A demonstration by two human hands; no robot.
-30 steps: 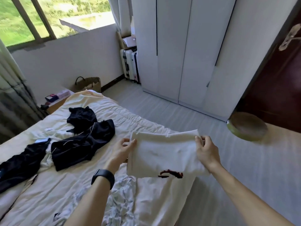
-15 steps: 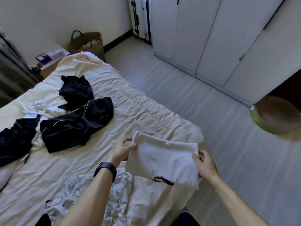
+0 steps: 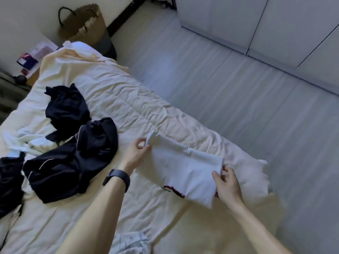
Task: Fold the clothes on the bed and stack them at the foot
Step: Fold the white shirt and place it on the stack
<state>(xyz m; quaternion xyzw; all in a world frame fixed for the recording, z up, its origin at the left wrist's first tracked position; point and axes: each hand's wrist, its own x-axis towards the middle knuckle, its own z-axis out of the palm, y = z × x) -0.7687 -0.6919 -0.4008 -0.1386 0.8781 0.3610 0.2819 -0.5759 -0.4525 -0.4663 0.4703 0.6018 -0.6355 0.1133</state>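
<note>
Pinching opposite ends, left hand (image 3: pixel 136 153) and right hand (image 3: pixel 227 186) hold the folded white garment (image 3: pixel 183 171) over the bed (image 3: pixel 128 107).

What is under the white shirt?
Only the cream sheet shows around the shirt, pinched by the left hand and right hand. The patch right beneath it is covered.
</note>
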